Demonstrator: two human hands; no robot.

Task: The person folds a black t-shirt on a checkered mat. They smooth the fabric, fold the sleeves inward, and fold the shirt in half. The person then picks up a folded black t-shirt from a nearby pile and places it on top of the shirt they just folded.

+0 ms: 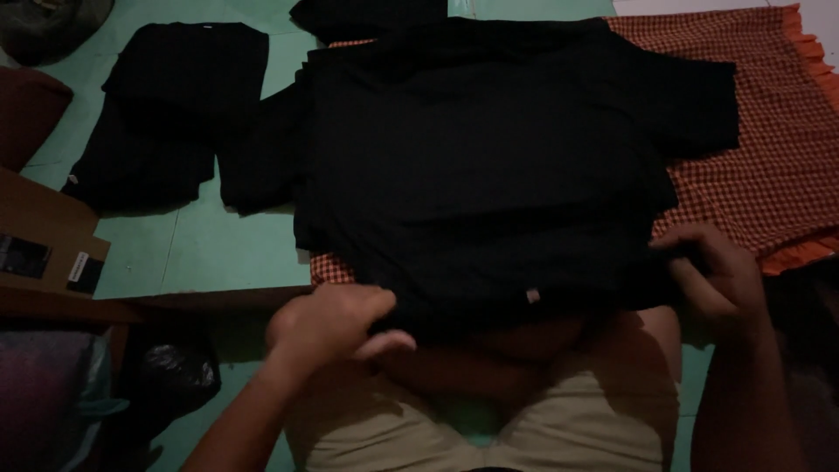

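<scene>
Both hands gripping black shirt (489, 166) hem: left hand (328, 323), right hand (712, 275). Spread flat on checked cloth (769, 149). Looks mid-fold; next needs an even lift.

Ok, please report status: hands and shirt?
Both hands grip black shirt hem. Shirt flat on checked cloth. Nothing blocks.

A black T-shirt (489, 166) lies spread flat, its near hem pinched at both corners.
</scene>
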